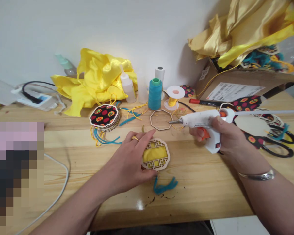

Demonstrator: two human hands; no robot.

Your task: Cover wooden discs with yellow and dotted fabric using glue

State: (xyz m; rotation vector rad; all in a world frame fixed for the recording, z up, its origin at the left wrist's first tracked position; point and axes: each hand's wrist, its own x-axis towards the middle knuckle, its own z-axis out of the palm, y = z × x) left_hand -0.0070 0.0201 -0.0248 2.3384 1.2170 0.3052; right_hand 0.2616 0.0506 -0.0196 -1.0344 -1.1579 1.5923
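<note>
My left hand [134,156] grips the left side of a wooden lattice frame [164,156] backed with yellow cloth, thumb at its lower edge and fingers along its top. A blue tassel [164,186] pokes out below the frame on the table. My right hand [226,137] is wrapped round the handle of a white hot glue gun [198,119], a finger at its orange trigger. The gun's metal nozzle points left, above and to the right of the lattice frame and apart from it. Behind the nozzle lies a thin octagonal wooden ring [161,120].
A stack of patterned ornaments [104,116] with cords stands at left. Along the wall are yellow cloth [93,78], a squeeze bottle [127,87], a blue thread cone [155,94] and a yellow cord spool [172,101]. At right sit a cardboard box [235,85] and black-handled scissors [278,151].
</note>
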